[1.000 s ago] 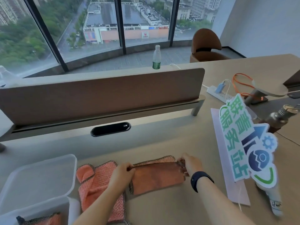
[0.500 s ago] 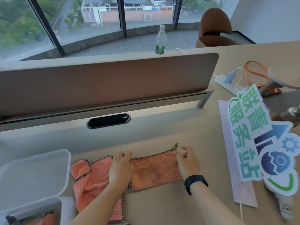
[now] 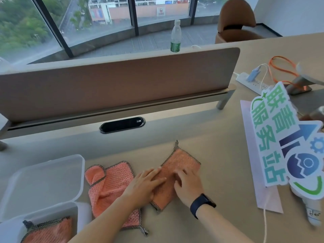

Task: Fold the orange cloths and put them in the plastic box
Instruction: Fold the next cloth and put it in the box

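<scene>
On the beige desk (image 3: pixel 219 137), both of the person's hands are lying flat on a folded orange cloth (image 3: pixel 182 163) with a dark checked edging, which is sitting as a small square turned corner-up near the middle of the desk's front edge. The left hand (image 3: pixel 145 185) is pressing on the cloth's left half with its fingers straight and together, and the right hand (image 3: pixel 188 186), with a dark watch (image 3: pixel 201 204) on its wrist, is resting on the near right part with its fingers extended; neither hand is gripping anything. Just to the left, partly under the left forearm, a second orange cloth (image 3: pixel 108 188) is lying loose and rumpled, one corner turned over. At the lower left the clear plastic box (image 3: pixel 77 218) is standing open, its lid (image 3: pixel 45 181) lying back behind it, and a third cloth (image 3: pixel 50 232) is lying inside, apparently folded, though the frame edge is cutting it off. A brown divider panel (image 3: pixel 114 81) is running along the back of the desk, with a water bottle (image 3: pixel 175 36) standing beyond it. To the right, a cut-out sign (image 3: pixel 289 137) with green characters is standing near a white power strip (image 3: pixel 250 82).
</scene>
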Motion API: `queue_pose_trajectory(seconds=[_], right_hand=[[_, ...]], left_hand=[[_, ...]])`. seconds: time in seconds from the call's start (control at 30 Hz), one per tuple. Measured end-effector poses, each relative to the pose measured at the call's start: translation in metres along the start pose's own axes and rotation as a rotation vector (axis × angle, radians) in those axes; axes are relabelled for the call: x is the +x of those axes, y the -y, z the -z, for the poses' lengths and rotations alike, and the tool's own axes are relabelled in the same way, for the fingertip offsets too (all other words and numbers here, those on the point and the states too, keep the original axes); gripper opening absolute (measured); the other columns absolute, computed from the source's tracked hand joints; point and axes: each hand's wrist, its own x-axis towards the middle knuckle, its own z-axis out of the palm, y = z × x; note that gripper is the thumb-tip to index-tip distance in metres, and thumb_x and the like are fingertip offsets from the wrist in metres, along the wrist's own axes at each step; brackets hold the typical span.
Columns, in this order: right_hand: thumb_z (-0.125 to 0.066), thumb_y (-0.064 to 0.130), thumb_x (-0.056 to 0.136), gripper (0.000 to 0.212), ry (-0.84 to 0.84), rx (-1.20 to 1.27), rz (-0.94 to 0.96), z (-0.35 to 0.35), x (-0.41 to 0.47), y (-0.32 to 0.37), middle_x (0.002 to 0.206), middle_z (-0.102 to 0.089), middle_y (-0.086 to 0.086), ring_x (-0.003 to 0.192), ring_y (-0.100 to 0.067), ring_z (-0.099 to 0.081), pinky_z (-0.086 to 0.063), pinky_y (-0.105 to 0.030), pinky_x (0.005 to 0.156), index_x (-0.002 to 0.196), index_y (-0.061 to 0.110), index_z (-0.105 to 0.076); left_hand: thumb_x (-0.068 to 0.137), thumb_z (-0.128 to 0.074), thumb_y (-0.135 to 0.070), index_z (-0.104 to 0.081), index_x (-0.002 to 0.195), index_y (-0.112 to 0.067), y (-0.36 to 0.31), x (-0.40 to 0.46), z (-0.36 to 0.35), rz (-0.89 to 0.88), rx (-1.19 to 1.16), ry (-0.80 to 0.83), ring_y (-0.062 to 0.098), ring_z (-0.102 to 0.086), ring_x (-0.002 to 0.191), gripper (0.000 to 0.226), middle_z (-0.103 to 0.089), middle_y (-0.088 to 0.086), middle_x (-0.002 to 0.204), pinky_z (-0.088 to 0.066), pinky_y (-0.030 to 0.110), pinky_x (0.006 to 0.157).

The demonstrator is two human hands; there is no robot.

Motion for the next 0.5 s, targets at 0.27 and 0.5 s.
queue_pose_trajectory(seconds=[0.27,0.5], right_hand=[[-0.049,0.014,0.085,0.046,0.147,-0.076,0.234,0.0,-0.009,-0.004,0.147,-0.041,0.002,0.14,-0.023,-0.027,-0.025,-0.04,0.109,0.131,0.021,-0.052],[-0.056,0.0,0.059,0.04,-0.025,-0.043,0.448,-0.007,-0.066,-0.018,0.105,-0.07,0.001,0.1,-0.017,-0.057,-0.05,-0.029,0.083,0.093,0.018,-0.069]], left_hand=[[0.063,-0.059,-0.054,-0.049,0.127,-0.044,-0.03,-0.028,-0.014,0.08,0.001,0.1,0.03,-0.031,0.14,0.066,-0.035,0.001,0.152,-0.023,0.048,0.11],[0.059,-0.064,-0.057,-0.05,0.124,-0.042,-0.063,-0.053,-0.029,0.169,-0.077,0.039,0.029,-0.046,0.13,0.068,-0.051,0.002,0.141,-0.043,0.049,0.101]])
